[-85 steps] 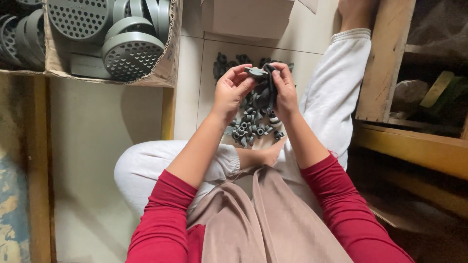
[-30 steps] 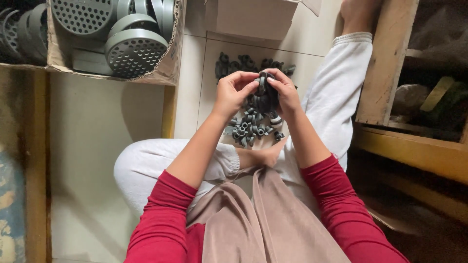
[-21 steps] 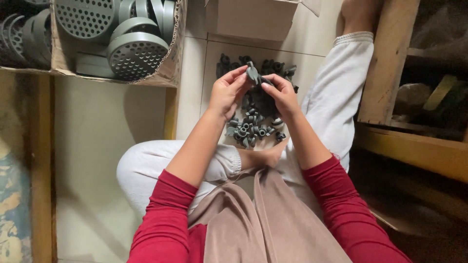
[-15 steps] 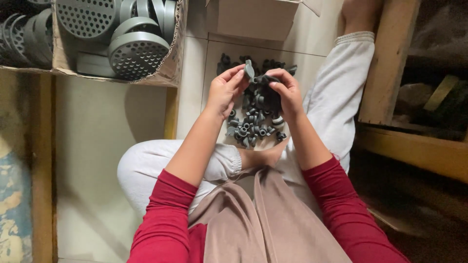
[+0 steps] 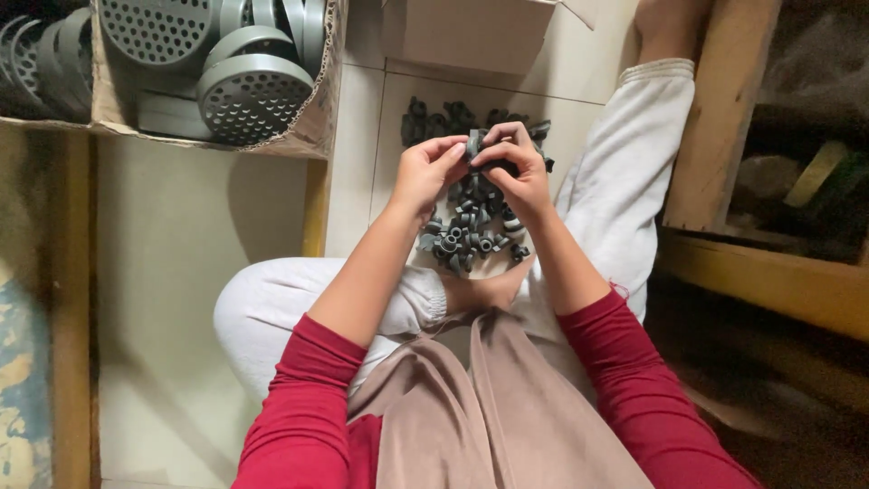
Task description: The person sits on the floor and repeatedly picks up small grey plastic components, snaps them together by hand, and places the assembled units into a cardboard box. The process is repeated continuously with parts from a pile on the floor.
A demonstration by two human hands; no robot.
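I sit on a tiled floor with a heap of small grey plastic fittings [image 5: 466, 231] between my legs. My left hand [image 5: 425, 172] and my right hand [image 5: 511, 167] meet above the heap, fingertips pinched together on one small grey fitting [image 5: 474, 145]. Both hands grip it from opposite sides. Part of the fitting is hidden by my fingers. Several more dark fittings [image 5: 434, 119] lie on the floor beyond my hands.
A cardboard box [image 5: 312, 109] at the upper left holds several grey perforated round covers [image 5: 253, 95]. Another cardboard box [image 5: 471, 32] stands ahead. A wooden shelf frame [image 5: 724, 118] runs along the right. My white-trousered legs [image 5: 625, 190] flank the heap.
My hands have stayed above the heap, shifting slightly and turning the small fitting between the fingertips. The view has drifted a little.
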